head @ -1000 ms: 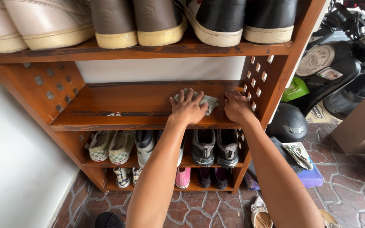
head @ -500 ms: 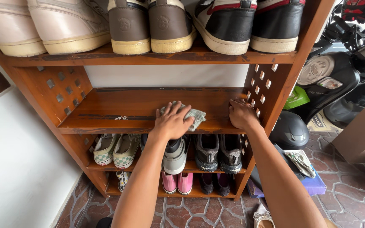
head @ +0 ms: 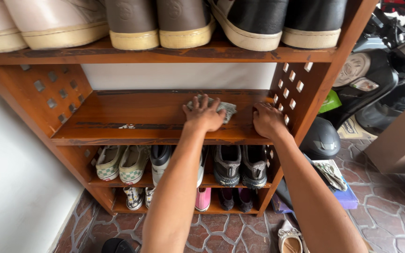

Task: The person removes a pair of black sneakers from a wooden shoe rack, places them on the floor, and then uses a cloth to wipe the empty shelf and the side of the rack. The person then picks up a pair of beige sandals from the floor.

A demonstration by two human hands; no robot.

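Cloth (head: 225, 108) under flat, spread left hand (head: 204, 115) | right hand (head: 267, 120) open, empty, on shelf (head: 137, 115)

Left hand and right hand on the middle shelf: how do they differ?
The left hand presses flat on a grey cloth farther back; the right hand lies on bare wood, near the pierced side panel, holding nothing. Both rest palm down on the same shelf.

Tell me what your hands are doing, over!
Left hand flat on grey cloth, wooden shelf. Right hand braced beside it. Nothing blocking.
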